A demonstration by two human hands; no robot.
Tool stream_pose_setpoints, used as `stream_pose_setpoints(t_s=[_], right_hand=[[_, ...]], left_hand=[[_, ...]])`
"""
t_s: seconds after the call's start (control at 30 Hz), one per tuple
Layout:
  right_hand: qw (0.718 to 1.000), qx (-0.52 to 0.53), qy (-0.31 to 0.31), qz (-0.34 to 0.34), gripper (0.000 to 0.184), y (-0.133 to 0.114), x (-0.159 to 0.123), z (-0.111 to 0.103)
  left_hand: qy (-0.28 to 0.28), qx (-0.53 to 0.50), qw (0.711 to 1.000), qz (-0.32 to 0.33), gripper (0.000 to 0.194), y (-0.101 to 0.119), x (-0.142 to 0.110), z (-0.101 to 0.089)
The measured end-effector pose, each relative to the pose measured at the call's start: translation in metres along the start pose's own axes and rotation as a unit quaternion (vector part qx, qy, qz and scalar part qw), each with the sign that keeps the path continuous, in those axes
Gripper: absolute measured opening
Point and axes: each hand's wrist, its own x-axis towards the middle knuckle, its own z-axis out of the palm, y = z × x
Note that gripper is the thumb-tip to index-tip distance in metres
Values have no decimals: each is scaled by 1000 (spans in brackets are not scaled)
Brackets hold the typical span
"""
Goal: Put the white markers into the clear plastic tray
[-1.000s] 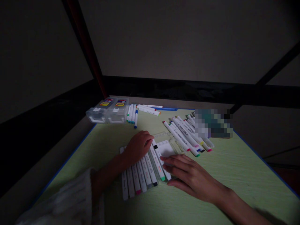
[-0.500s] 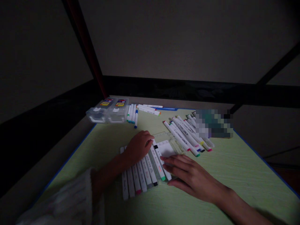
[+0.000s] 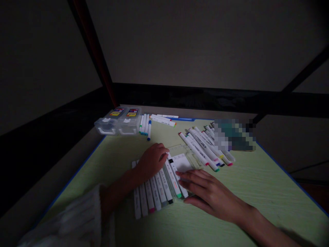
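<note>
My left hand (image 3: 154, 158) is closed, its curled fingertips at the far end of a white marker with a green tip (image 3: 174, 181). Beside it, a white marker with a black band (image 3: 180, 181) lies under the fingertips of my right hand (image 3: 208, 187), whose thumb is close to its near end. Both markers lie on a clear plastic case (image 3: 191, 157) with a white sheet (image 3: 182, 164) inside. Left of them, several white markers (image 3: 150, 197) lie side by side, partly covered by my left hand and wrist.
Several loose markers (image 3: 203, 144) lie at the right, next to a blurred-out item (image 3: 235, 135). Two clear cases with handles (image 3: 128, 125) stand at the back left. More markers (image 3: 145, 124) lie beside them and along the back (image 3: 163, 120). Blue edging (image 3: 290, 176) borders the green table (image 3: 257, 181).
</note>
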Motion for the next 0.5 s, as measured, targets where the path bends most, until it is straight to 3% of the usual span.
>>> stream_pose_setpoints(t_s=[0.5], right_hand=[[1000,-10,7,-5,33,1,-1,2]], left_hand=[[5,-14,1000,5,17,-2,0,2]])
